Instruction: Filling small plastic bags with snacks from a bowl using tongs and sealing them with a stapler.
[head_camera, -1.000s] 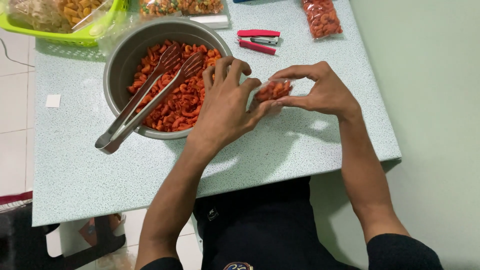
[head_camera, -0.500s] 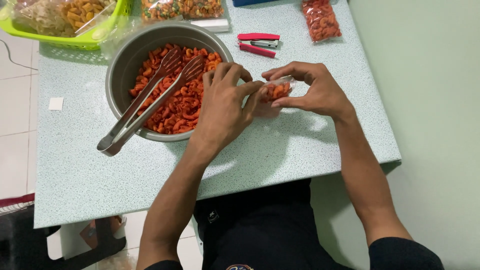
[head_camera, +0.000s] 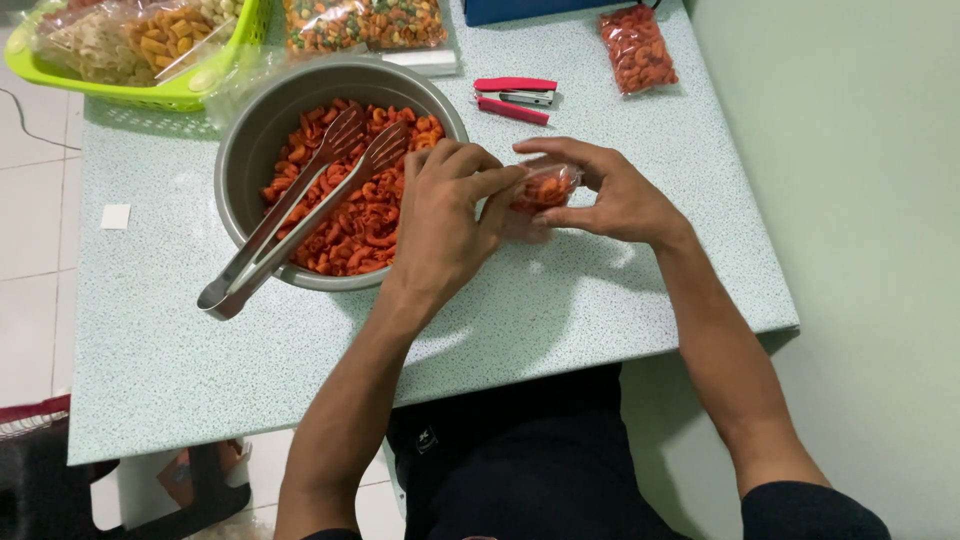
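A small clear plastic bag (head_camera: 541, 190) of orange-red curled snacks is pinched between both hands just above the speckled table (head_camera: 560, 290). My left hand (head_camera: 445, 215) grips its left side, my right hand (head_camera: 610, 195) its right side and top. Just left of my hands stands a grey metal bowl (head_camera: 250, 140) holding more of the same orange snacks (head_camera: 365, 220). Metal tongs (head_camera: 290, 205) lie across the bowl, handle hanging over its near-left rim.
A red stapler (head_camera: 512, 96) lies behind my hands. A filled bag of orange snacks (head_camera: 638, 48) sits at the back right. Bags of mixed snacks (head_camera: 365, 22) and a green basket (head_camera: 130, 50) of packets line the back left. The table edge runs close on the right.
Both hands have lowered slightly and closed in around the small bag; my right fingers now fold over its top. The bowl and tongs have not moved.
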